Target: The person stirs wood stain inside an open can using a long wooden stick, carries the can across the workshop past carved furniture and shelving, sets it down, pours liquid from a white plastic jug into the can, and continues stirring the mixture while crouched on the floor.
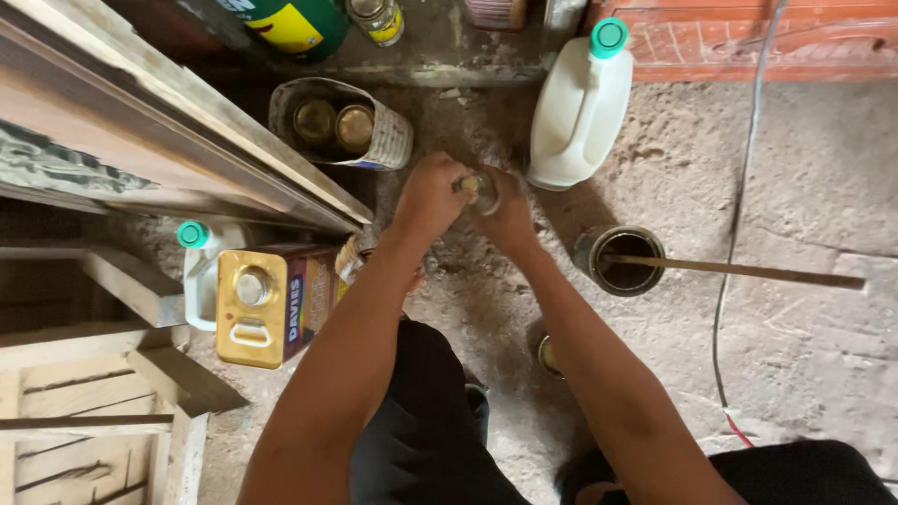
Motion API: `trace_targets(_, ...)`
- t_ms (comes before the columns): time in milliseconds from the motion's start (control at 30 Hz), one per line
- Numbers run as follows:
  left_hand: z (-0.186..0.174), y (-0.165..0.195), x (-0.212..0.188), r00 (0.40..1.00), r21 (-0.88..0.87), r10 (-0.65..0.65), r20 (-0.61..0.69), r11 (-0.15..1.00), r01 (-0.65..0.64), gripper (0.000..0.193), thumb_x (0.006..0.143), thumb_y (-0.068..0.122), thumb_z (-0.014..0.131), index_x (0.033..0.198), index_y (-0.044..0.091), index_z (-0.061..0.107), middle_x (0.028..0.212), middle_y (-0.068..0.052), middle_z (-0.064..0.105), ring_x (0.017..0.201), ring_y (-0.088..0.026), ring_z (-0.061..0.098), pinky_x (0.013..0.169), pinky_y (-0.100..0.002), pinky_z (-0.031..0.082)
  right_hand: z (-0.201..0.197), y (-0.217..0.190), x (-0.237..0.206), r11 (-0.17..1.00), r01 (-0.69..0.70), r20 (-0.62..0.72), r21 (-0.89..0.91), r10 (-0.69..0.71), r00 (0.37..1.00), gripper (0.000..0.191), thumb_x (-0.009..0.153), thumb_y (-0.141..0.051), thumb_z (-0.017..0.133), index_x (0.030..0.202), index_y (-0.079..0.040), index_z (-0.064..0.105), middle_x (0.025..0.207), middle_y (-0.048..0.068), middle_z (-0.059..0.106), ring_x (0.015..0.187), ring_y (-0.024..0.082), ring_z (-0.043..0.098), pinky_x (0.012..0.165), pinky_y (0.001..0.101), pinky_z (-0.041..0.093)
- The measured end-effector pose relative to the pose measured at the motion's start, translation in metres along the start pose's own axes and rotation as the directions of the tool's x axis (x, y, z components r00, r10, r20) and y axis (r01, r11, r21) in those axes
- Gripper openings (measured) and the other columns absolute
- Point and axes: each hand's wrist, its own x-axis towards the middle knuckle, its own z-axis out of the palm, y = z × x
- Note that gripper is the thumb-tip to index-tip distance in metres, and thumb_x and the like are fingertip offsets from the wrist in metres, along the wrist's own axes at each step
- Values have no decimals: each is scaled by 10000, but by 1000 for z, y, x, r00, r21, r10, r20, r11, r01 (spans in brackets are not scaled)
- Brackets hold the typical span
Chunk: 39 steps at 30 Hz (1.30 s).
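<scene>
Both my hands meet over a small glass bottle held above the dusty concrete floor. My left hand grips the bottle's top end, fingers closed around it. My right hand wraps the bottle's body from the right. Most of the bottle is hidden by my fingers. A white plastic jug with a green cap stands just right of my hands. An open can of dark liquid sits to the lower right, with a long wooden stick resting in it.
A gold rectangular tin and a second white jug stand at the left by stacked wooden boards. A torn can holds two small jars. A wooden crate fills the lower left. A cable runs down the right.
</scene>
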Motion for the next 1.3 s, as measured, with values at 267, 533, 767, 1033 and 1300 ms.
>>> trace_targets(267,10,-15,-4,995,-166,-68,-76,985,54,168,831,34,776,996,63,762,940,-135,673,879,-335,677,776,-410,547,1,-4,23,976,-65,79,208,50,996,261,1005,-211,667,1090,24,742,1156,163,714,1104,331,671,979,429,519)
trace_targets(533,11,-27,-10,993,-163,38,-115,985,-57,114,898,58,714,1005,32,744,994,-159,705,896,-339,704,787,-405,570,1,-1,17,987,-132,193,87,114,975,305,990,-276,657,1019,10,760,1006,219,740,959,380,693,875,453,522)
trace_targets(767,-5,7,28,995,102,-96,10,990,95,162,849,124,722,964,17,761,898,-215,712,712,-359,662,628,-469,540,-22,-58,63,860,-349,187,-371,437,880,416,1000,-352,700,981,61,745,964,308,702,938,438,695,803,504,565)
trace_targets(1033,-69,6,144,902,65,-117,-415,985,157,321,714,305,822,823,22,720,701,-199,702,653,-395,696,597,-491,549,-96,-85,33,990,42,332,-135,5,943,307,919,-142,729,1184,2,672,1129,227,697,921,355,732,797,461,607)
trace_targets(1300,-110,4,272,712,-87,-505,-488,840,535,255,703,239,752,818,30,661,798,-172,694,765,-362,681,700,-473,542,-222,-93,-65,825,115,525,-554,238,817,411,913,-304,696,1278,-118,653,1261,129,666,1169,290,634,1015,428,536)
